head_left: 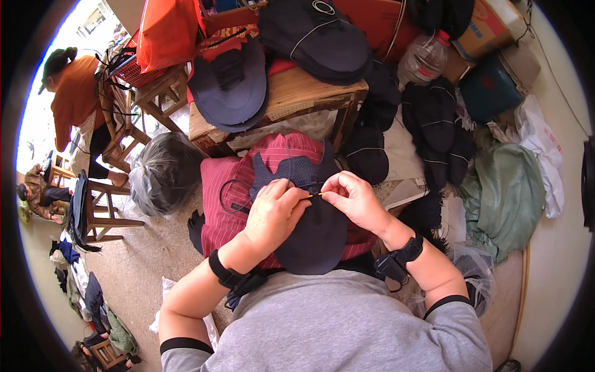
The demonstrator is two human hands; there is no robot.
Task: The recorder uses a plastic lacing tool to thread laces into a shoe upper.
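On the red striped cloth (218,180) over my lap lies a dark piece of fabric (313,239), rounded at its near end, with a textured dark blue part (294,170) at its far end. Above its middle, my left hand (276,208) pinches one end of a thin yellow-and-dark stick (315,194). The thumb and fingers of my right hand (356,198) are closed on the other end. Whether this is a hook or a needle cannot be made out. A black cord (223,198) loops beside my left hand.
Ahead stands a wooden bench (291,93) bearing dark sole-shaped pieces (229,84) and a tied stack (316,40). Tied dark bundles (437,121) and a green sack (505,192) lie right. A grey plastic bag (164,173) and stool (99,204) stand left, near another person (77,99).
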